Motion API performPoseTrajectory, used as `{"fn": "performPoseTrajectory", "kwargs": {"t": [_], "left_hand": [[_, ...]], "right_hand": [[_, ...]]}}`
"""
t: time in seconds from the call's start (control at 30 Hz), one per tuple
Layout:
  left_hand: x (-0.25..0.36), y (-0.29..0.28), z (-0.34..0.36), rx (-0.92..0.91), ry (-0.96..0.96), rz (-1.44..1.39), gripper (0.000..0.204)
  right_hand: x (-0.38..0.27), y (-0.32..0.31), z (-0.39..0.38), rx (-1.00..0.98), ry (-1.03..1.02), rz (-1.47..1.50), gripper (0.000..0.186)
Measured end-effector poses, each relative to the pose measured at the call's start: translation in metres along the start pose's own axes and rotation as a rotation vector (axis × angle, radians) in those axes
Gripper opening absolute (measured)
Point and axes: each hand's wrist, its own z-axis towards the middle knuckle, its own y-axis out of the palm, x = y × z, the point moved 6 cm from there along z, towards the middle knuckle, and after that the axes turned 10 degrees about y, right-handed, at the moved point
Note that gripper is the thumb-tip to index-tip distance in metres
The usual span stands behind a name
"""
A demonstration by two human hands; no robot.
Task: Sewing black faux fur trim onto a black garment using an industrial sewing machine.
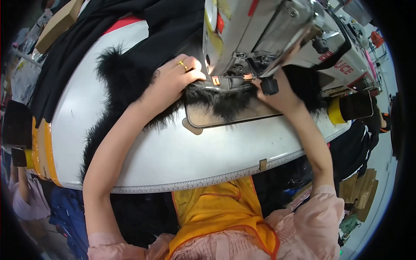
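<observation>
A sewing machine (260,34) stands over the white table, its needle area lit. Black fabric with a fluffy black fur trim (119,80) runs under its presser foot (216,81). Just left of the foot, my left hand (175,80), with a gold ring, has its fingers curled closed on the edge of the fur trim. On the foot's other side, my right hand (281,93) rests at the fabric. A black knob (269,86) and machine parts cover most of its fingers, so their grip cannot be made out.
A tan machine plate (234,115) lies under the fur. Along the table's near edge runs a measuring tape (208,182). More black cloth (93,26) covers the far left. A yellow-and-black cylinder (342,108) sits at the right edge. Another person's arm (24,190) shows at far left.
</observation>
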Motion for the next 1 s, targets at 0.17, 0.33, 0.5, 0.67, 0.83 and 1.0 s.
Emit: {"fn": "performPoseTrajectory", "kwargs": {"t": [0.17, 0.33, 0.5, 0.67, 0.83, 1.0], "left_hand": [[0.035, -0.003, -0.007, -0.191, -0.091, -0.053, 0.043], [0.052, 0.012, 0.015, -0.283, 0.025, 0.457, 0.024], [0.061, 0.000, 0.000, -0.276, 0.004, 0.399, 0.024], [0.076, -0.007, -0.022, -0.217, 0.053, 0.336, 0.034], [0.064, -0.004, -0.011, -0.158, 0.056, 0.164, 0.021], [0.053, -0.016, -0.021, -0.101, -0.072, 0.049, 0.014]], "right_hand": [[-0.004, -0.027, -0.006, -0.212, -0.179, -0.146, 0.036], [-0.060, -0.013, -0.007, -0.362, -0.124, 0.042, 0.062], [-0.066, 0.002, -0.005, -0.186, -0.038, 0.057, 0.043], [-0.060, 0.007, -0.007, -0.148, -0.091, 0.117, 0.028], [-0.065, 0.004, -0.008, -0.062, -0.113, 0.074, 0.028], [-0.065, 0.003, -0.004, 0.021, -0.186, -0.060, 0.035]]}}
